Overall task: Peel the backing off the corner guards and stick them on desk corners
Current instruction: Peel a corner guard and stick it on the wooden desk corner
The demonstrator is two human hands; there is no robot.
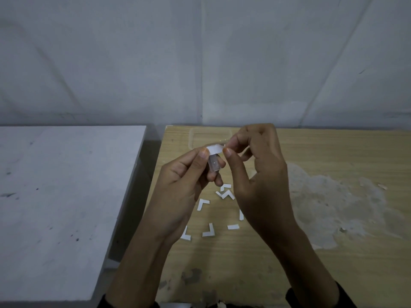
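White surface (55,196): likely destination; your left hand (186,176): fingers clamped on clear corner guard (214,164), steadying it above the wooden surface (333,152); your right hand (260,174): fingers pinching its white backing (215,149) to peel; discarded backings (203,204) below.

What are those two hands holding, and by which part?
The left hand grips a clear corner guard by its body; the right hand pinches the end of its white backing strip.
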